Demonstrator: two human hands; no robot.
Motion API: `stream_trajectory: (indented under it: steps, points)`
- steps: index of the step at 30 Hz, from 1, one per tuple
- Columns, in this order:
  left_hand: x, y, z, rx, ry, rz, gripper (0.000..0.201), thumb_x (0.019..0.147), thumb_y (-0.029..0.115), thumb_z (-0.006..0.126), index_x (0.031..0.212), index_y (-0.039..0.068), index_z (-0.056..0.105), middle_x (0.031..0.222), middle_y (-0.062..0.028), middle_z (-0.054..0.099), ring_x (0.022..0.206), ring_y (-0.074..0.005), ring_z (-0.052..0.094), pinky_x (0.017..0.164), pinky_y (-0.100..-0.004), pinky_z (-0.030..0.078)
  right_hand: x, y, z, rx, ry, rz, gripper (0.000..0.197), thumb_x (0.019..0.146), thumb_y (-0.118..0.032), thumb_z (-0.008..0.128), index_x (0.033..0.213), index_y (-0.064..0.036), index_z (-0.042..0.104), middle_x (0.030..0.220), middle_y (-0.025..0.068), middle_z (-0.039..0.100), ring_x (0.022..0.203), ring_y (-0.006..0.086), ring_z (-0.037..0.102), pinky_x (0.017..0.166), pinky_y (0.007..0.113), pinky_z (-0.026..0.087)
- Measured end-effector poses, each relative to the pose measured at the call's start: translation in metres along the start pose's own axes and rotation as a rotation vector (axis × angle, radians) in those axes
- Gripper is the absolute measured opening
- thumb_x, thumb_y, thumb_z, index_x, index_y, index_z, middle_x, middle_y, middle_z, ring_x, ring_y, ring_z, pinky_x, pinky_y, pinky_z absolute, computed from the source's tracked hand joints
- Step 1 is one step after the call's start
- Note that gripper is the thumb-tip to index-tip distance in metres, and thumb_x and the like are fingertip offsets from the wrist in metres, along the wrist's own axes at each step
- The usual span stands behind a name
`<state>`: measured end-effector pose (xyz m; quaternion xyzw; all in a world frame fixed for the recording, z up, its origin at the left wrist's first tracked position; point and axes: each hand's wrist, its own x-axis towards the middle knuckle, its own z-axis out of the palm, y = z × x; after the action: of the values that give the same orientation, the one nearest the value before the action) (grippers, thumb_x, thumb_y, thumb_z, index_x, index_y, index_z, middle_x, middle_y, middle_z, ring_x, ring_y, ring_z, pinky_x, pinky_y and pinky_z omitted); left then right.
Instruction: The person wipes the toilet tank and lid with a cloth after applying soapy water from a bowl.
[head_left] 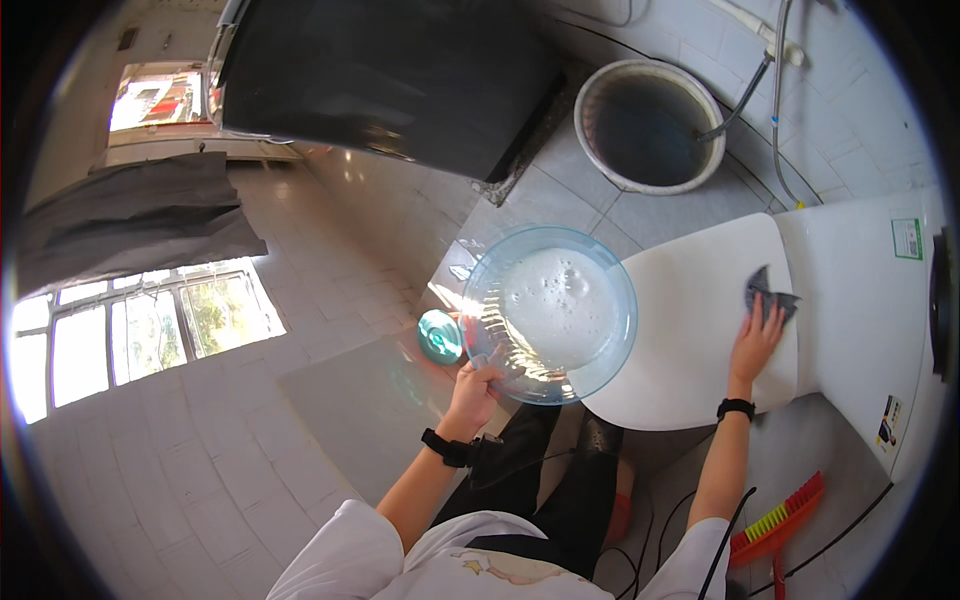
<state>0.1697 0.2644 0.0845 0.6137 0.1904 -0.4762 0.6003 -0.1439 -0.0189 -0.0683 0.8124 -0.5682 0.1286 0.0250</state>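
A clear bluish plastic basin (627, 318) with white soapy foam (565, 305) inside is gripped at its near-left rim by my left hand (474, 393). The fingers curl over the edge, and the basin's right side overlaps the front of a white toilet lid (690, 315), which is down. On that lid, close to the tank, my right hand (757, 346) presses a crumpled dark grey cloth (757, 283). Part of the cloth lies hidden beneath the fingers. Just left of the basin is a round teal-green object (440, 337), its kind unclear.
Behind the basin stands a large round tub (588, 150) of dark water, with a grey hose dipping in. A big black panel (390, 80) fills the upper left. At lower right lies a red brush (778, 525) with yellow bristles; thin black cables run near my legs.
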Motion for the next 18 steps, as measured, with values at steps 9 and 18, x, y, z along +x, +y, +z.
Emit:
stream_trajectory:
  steps: [9,18]
  points:
    - [-0.008,-0.003,0.007,-0.003,0.057,-0.008,0.010,0.071,-0.009,0.050,0.070,0.001,0.052,0.071,-0.0036,0.050,0.061,-0.0161,0.055,0.050,-0.0356,0.054,-0.021,-0.022,0.004,0.603,0.137,0.328,0.025,0.089,-0.015,0.049,0.107,0.0025,0.054,0.104,0.0168,0.056,0.093,0.0283,0.054,0.083,0.036,0.042]
    - [-0.027,0.004,0.032,0.121,0.012,-0.064,0.009,0.072,-0.007,0.053,0.074,0.002,0.052,0.070,-0.0057,0.055,0.059,-0.0164,0.055,0.053,-0.0332,0.051,0.008,-0.194,-0.146,1.029,-0.348,-0.108,0.019,0.086,-0.009,0.051,0.101,0.0029,0.056,0.102,0.0146,0.056,0.092,0.0286,0.053,0.081,0.032,0.043]
